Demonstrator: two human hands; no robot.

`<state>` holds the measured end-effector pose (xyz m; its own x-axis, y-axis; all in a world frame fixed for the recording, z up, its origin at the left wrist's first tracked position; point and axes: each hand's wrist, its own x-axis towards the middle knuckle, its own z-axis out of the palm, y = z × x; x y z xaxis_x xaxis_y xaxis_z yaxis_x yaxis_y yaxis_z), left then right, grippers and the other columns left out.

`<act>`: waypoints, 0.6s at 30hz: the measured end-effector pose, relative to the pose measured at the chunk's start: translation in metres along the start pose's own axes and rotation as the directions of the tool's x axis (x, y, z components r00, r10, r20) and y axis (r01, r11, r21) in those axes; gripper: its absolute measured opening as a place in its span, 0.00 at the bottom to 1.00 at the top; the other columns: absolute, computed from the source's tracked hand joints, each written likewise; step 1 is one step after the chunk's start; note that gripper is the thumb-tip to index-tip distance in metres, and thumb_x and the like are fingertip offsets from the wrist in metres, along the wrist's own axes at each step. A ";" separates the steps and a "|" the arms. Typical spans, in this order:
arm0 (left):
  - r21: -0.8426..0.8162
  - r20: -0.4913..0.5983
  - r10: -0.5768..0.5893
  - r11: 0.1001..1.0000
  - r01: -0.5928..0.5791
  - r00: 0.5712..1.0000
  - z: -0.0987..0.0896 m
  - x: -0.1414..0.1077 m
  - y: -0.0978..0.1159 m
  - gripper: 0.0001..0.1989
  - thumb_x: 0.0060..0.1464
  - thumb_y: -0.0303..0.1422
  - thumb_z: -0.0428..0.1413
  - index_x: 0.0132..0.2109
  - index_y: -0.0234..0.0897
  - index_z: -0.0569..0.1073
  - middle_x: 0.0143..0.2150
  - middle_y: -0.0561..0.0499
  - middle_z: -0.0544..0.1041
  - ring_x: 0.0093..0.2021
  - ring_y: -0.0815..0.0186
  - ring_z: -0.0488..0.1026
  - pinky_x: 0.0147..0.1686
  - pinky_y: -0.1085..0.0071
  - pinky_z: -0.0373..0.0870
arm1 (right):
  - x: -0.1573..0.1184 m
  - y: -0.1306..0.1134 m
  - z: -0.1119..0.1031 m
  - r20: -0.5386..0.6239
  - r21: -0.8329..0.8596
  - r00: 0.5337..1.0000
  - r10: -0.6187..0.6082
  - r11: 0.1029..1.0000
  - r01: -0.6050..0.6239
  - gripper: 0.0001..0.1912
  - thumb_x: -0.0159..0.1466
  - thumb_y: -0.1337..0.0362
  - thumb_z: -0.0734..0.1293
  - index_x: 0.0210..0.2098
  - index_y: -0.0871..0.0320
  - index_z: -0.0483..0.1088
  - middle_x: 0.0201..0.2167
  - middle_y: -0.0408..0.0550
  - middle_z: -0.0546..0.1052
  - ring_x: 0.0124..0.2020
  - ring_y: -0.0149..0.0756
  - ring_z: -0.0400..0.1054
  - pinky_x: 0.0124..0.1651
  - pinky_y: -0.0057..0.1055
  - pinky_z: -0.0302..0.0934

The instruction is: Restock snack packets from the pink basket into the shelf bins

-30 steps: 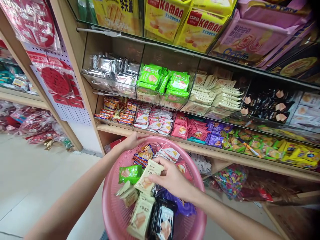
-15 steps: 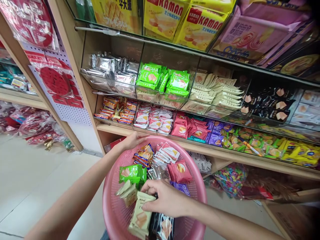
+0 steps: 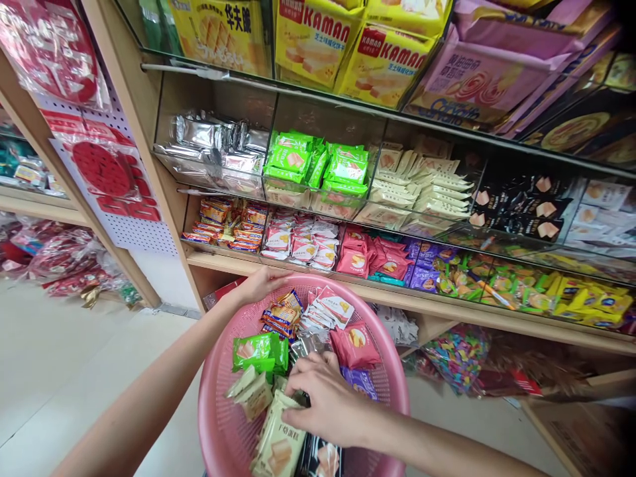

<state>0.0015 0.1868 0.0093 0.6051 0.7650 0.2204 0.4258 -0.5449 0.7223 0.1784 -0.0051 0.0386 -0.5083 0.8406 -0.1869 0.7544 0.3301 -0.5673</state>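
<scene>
My left hand (image 3: 262, 285) grips the far left rim of a pink plastic basket (image 3: 209, 404), with its fingers over the edge. Inside the basket is my right hand (image 3: 325, 401), its fingers bent and apart from the thumb. The thumb is by the upper end of a cream wrapped snack packet (image 3: 279, 440). Below the palm lies a black packet (image 3: 322, 457), partly covered. Around the hand are green packets (image 3: 258, 351), smaller cream packets (image 3: 254, 394), silver packets (image 3: 308, 344), red packets (image 3: 355, 346) and purple packets (image 3: 360, 381). Orange packets (image 3: 283, 311) and white packets (image 3: 328, 306) lie toward the far side.
Glass-fronted shelves (image 3: 318, 199) hold sorted snack packets in front of the basket. Larger yellow packs (image 3: 318, 46) and pink packs (image 3: 481, 79) stand above. Red wrapped goods (image 3: 106, 165) hang at the left. A bag of colourful pieces (image 3: 457, 358) sits under the shelf.
My right hand has shifted slightly up from the cream packet, and its thumb has come off the printed front. That packet sits a little lower. My left hand stays on the rim.
</scene>
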 end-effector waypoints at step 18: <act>-0.017 -0.032 -0.031 0.999 0.031 0.999 -0.003 0.000 0.002 0.25 0.53 0.47 0.50 0.52 0.36 0.71 0.51 0.50 0.72 0.49 0.56 0.71 0.52 0.62 0.66 | 0.003 0.003 -0.012 -0.122 0.073 0.993 -0.008 0.997 0.017 0.16 0.51 0.52 0.71 0.36 0.52 0.72 0.36 0.43 0.70 0.45 0.40 0.59 0.48 0.38 0.46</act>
<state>0.0005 0.1862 0.0125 0.5700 0.7921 0.2184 0.4329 -0.5154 0.7395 0.1840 0.0029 0.0457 -0.4604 0.8838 -0.0833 0.7131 0.3123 -0.6276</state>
